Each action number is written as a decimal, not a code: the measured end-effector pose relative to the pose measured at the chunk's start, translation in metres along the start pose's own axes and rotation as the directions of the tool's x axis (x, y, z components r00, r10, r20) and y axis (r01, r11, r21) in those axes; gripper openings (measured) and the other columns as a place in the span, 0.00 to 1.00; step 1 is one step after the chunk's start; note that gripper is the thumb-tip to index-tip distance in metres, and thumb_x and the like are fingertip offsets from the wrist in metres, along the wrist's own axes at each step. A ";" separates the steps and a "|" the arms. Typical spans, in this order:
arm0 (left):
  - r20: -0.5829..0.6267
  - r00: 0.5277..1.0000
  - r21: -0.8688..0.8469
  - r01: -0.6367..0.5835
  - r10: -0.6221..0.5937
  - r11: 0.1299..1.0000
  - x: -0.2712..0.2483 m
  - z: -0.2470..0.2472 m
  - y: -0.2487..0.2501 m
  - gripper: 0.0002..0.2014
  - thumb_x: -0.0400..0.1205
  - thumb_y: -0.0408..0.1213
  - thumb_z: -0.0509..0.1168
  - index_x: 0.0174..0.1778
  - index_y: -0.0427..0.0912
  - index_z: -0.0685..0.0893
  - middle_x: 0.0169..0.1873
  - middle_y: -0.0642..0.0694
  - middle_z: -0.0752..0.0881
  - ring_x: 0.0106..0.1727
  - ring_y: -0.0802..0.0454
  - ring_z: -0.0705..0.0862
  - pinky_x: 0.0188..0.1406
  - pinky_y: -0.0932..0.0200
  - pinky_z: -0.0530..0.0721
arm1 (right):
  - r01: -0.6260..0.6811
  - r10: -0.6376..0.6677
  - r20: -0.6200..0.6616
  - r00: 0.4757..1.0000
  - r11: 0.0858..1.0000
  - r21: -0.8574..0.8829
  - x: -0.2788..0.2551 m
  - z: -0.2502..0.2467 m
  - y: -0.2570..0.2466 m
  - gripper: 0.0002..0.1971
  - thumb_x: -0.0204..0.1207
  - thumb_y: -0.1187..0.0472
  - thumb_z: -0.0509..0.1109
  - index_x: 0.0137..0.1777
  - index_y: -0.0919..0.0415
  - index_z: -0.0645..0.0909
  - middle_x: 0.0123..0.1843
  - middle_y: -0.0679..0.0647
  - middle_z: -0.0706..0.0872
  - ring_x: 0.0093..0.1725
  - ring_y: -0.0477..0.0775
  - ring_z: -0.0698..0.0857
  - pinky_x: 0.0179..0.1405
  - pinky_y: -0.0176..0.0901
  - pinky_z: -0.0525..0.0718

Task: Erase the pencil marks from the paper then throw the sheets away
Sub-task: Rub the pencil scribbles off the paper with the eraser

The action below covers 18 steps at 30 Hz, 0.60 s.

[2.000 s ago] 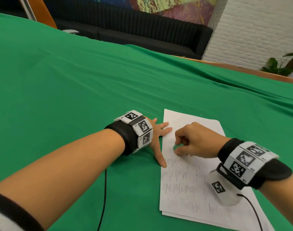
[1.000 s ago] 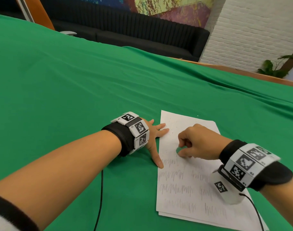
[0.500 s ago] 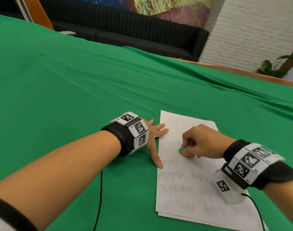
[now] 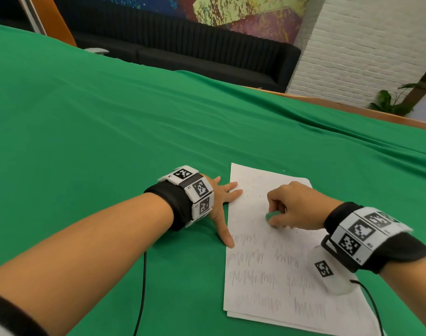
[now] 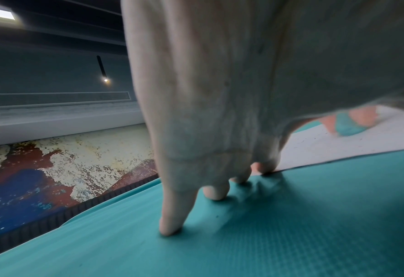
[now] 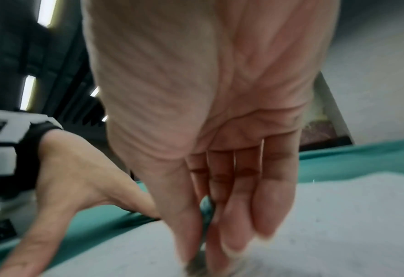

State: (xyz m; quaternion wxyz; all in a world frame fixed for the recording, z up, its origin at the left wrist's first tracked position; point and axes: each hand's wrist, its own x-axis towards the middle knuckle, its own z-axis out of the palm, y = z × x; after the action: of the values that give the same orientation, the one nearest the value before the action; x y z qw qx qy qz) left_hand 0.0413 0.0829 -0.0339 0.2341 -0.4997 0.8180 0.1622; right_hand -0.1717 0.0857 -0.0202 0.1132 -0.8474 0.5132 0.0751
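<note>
White sheets of paper point(image 4: 260, 275) lie stacked on the green cloth, with grey pencil scribbles across the lower half and a mostly blank top. My right hand point(image 4: 294, 207) pinches a small green eraser point(image 4: 271, 216) and presses it onto the sheet just above the first scribble row; the eraser point(image 5: 346, 124) also shows far right in the left wrist view and between my fingertips point(image 6: 205, 208) in the right wrist view. My left hand point(image 4: 221, 202) lies flat with fingers spread, its fingertips on the paper's left edge and its thumb on the cloth beside it.
The green cloth point(image 4: 110, 132) covers the whole table, with wide bare room to the left and behind the paper. A black cable point(image 4: 141, 287) runs under my left forearm. A black sofa point(image 4: 207, 54) and a plant point(image 4: 391, 103) stand beyond the table.
My right hand with the eraser has shifted slightly right and back on the sheet, rubbing. The left hand stays flat at the paper's edge. The marks in the top rows look fainter.
</note>
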 end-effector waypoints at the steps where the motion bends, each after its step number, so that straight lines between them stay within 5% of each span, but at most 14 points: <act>1: 0.001 1.000 -0.001 0.001 -0.001 1.000 0.000 0.000 0.000 0.63 0.67 0.72 0.72 0.85 0.59 0.33 0.84 0.61 0.33 0.86 0.46 0.34 0.82 0.34 0.47 | 0.003 -0.004 -0.047 0.999 1.000 -0.017 0.001 -0.002 0.000 0.11 0.74 0.53 0.77 0.35 0.49 0.78 0.35 0.47 0.86 0.34 0.50 0.84 0.37 0.44 0.85; 6: 0.012 1.000 -0.001 -0.001 0.001 1.000 0.000 0.000 0.000 0.63 0.67 0.72 0.71 0.84 0.59 0.32 0.84 0.61 0.32 0.86 0.46 0.34 0.82 0.35 0.47 | 0.141 -0.153 0.040 0.987 0.966 0.219 -0.002 0.002 -0.019 0.04 0.77 0.53 0.76 0.46 0.51 0.85 0.35 0.51 0.88 0.30 0.44 0.86 0.38 0.42 0.87; 12: 0.015 1.000 0.012 0.002 -0.002 1.000 -0.002 -0.001 0.001 0.63 0.67 0.72 0.71 0.84 0.59 0.32 0.84 0.61 0.32 0.86 0.47 0.34 0.82 0.35 0.48 | 0.023 -0.028 -0.087 0.996 0.998 -0.056 0.011 0.003 -0.003 0.12 0.76 0.47 0.74 0.36 0.48 0.76 0.36 0.44 0.82 0.38 0.48 0.80 0.32 0.38 0.72; 18: 0.024 1.000 0.007 -0.001 0.001 1.000 0.000 -0.001 0.000 0.63 0.67 0.72 0.71 0.84 0.59 0.31 0.84 0.61 0.32 0.86 0.47 0.33 0.82 0.35 0.47 | 0.123 -0.132 0.058 0.990 0.983 0.133 0.005 0.006 -0.016 0.10 0.75 0.45 0.76 0.43 0.51 0.84 0.33 0.45 0.86 0.32 0.44 0.82 0.37 0.44 0.83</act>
State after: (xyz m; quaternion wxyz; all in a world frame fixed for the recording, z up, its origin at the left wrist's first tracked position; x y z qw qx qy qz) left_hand 0.0409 0.0827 -0.0328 0.2453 -0.4967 0.8159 0.1654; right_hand -0.1554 0.0904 -0.0255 0.1895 -0.8664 0.4577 0.0624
